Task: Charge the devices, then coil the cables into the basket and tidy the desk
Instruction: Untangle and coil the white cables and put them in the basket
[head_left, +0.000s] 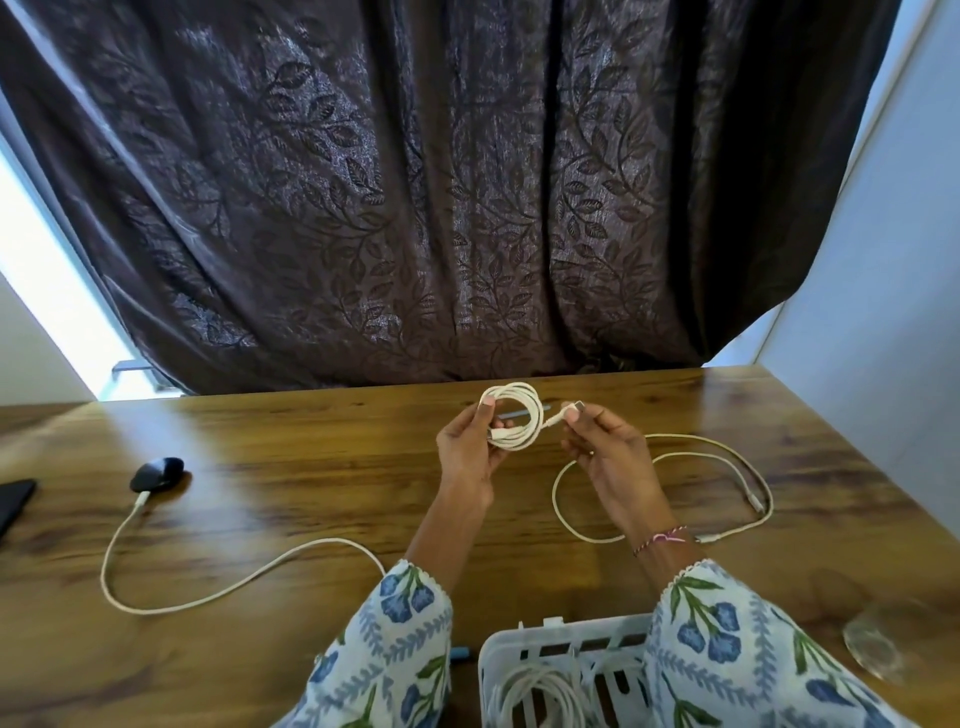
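White cables on a brown wood-grain surface (322, 478), before a dark patterned curtain (441, 182).
The coiled cable (514, 415), the 2 loose cables (234, 577) (670, 483) and the slatted basket (561, 642) are white; the mouse (156, 473) and the flat device (13, 504) at the left edge are black. The curtain is dark brown with a leaf-and-vine pattern. Both sleeves (400, 644) are white with blue flowers and green leaves; the wrist thread (662, 538) is pink and red.

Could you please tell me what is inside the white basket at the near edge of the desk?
The white basket holds at least one coiled white cable. The right sleeve covers its right side, and the frame cuts off its near part, so anything there is hidden.
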